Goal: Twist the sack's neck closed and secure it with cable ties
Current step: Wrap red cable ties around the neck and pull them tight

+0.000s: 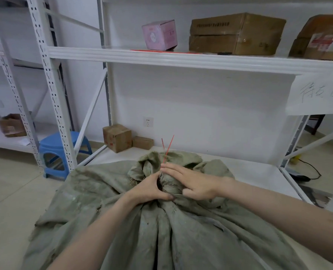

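1. The sack (161,234) lies gathered, and the sack's neck (170,185) is bunched between both hands.
2. The left hand (152,190), left of the sack's neck, grips it with curled fingers.
3. The right hand (193,184), on the opposite side, presses straight fingers across it.
4. Two red cable ties (168,149) stand just above the sack's neck.
5. Judged step: fastening. Next move: pull the tails tight while holding the twist.

Upper shelf (181,57): pink box (159,35), large brown carton (235,34), taped carton (321,38). Lower shelf (259,172): small carton (117,137). Blue stool (58,145) left; wall socket (148,121).
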